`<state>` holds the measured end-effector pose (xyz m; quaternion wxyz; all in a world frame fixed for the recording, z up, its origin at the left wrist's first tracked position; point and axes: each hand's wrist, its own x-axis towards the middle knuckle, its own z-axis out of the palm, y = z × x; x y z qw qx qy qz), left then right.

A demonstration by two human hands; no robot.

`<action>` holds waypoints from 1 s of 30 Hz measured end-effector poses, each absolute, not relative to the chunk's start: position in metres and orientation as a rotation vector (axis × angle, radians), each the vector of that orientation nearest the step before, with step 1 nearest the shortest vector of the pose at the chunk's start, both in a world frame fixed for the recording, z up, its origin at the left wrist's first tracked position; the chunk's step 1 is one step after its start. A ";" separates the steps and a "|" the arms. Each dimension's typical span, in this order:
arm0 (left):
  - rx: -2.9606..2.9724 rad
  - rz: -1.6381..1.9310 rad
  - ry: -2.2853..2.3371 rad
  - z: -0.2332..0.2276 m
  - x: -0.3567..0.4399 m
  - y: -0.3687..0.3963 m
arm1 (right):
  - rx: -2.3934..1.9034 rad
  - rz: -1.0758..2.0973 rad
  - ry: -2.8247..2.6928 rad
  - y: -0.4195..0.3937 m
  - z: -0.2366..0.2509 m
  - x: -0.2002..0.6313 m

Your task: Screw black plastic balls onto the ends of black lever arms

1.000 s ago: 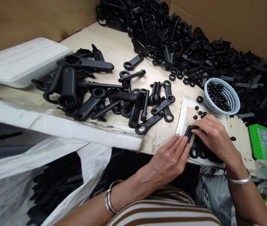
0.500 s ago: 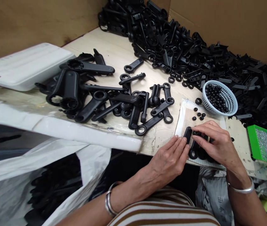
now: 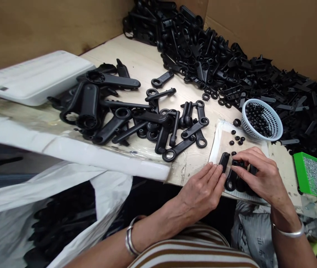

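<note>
Item: black plastic levers [image 3: 232,175], a short row on a white pad [image 3: 217,143] at the near right edge of the tabletop [image 3: 138,61]. Long axes run near to far, ring ends nearest.
Left hand [image 3: 203,190]: flat, fingers together, tips touching the leftmost lever.
Right hand [image 3: 261,173]: lies over the row, fingertips pinched on a lever's far end; the nearer hand.
Small black caps [image 3: 236,138]: loose, just beyond the levers.
White basket [image 3: 262,119]: far right, holding more caps.
</note>
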<state>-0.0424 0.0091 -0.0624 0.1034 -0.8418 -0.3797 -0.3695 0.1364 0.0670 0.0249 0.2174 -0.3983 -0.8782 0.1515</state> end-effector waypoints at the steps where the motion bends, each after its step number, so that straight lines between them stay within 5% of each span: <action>1: -2.488 -1.087 -1.120 -0.062 -0.042 0.009 | -1.097 0.414 -2.436 0.067 0.025 0.137; 30: -2.497 -1.103 -1.103 -0.064 -0.042 0.011 | -1.143 0.065 -2.546 0.069 0.021 0.131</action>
